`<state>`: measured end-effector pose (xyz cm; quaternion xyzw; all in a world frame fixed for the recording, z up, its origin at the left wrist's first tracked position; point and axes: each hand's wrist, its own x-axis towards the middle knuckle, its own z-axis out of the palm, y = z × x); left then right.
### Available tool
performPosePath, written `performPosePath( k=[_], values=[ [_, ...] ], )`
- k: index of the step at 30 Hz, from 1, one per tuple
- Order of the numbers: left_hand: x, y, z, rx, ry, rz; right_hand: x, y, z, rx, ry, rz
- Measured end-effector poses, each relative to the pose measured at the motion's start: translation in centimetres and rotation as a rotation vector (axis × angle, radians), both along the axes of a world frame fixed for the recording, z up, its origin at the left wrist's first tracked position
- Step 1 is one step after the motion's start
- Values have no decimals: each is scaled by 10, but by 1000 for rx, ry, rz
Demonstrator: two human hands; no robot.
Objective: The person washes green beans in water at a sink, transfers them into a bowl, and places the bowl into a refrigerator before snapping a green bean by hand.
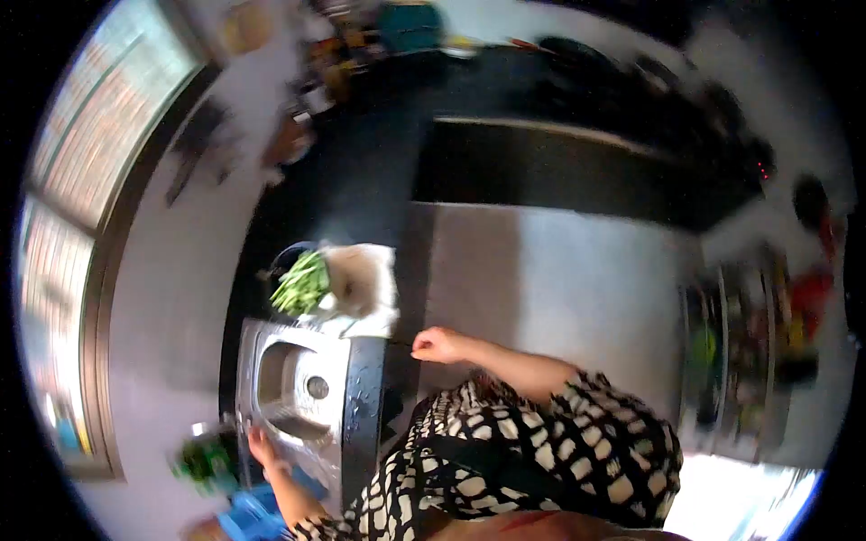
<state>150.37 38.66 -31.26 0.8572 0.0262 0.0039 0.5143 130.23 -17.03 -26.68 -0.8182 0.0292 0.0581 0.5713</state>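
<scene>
My left hand (pixel 262 447) is at the outer edge of the steel sink (pixel 336 361), beside its rim. Its fingers are blurred, so I cannot see whether they grip anything. My right hand (pixel 437 345) hovers by the counter's front edge, fingers curled together; what they hold, if anything, is too small to make out. Beyond the sink, green vegetable stalks (pixel 305 284) lie in a dark bowl (pixel 293 253). A pale cloth or board (pixel 374 270) with a brownish middle sits beside them. The sink basin shows its drain (pixel 317 388), and water drops speckle the counter (pixel 364 374).
A blue item (pixel 253 516) and a green plant or bottle cluster (pixel 206 464) stand near my left arm. Dark countertop (pixel 352 171) runs ahead and turns right. Shelves (pixel 731 347) with goods stand at right. A window (pixel 99 135) is at left.
</scene>
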Motion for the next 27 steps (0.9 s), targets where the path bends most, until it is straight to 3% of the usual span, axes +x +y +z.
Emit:
performPosePath(
  k=[1, 2, 5, 9, 12, 15, 27],
  values=[
    [10, 5, 2, 39, 3, -8, -7, -2, 6, 3, -10, -57],
    [5, -16, 33, 379, 83, -16, -9, 0, 1, -53, 61, -98],
    [16, -68, 22, 576, 94, -149, -19, 2, 4, -62, 95, -122],
    [19, -108, -5, 635, 161, -270, -30, 12, 8, -116, 214, -235],
    [21, -117, -13, 653, 186, -324, -49, 24, 4, 37, 228, -361],
    [24, -122, -17, 667, 208, -368, -55, 30, 7, 76, 335, -365],
    [45, -102, -21, 746, 267, -417, -52, 40, 2, 134, 348, -461]
  ],
)
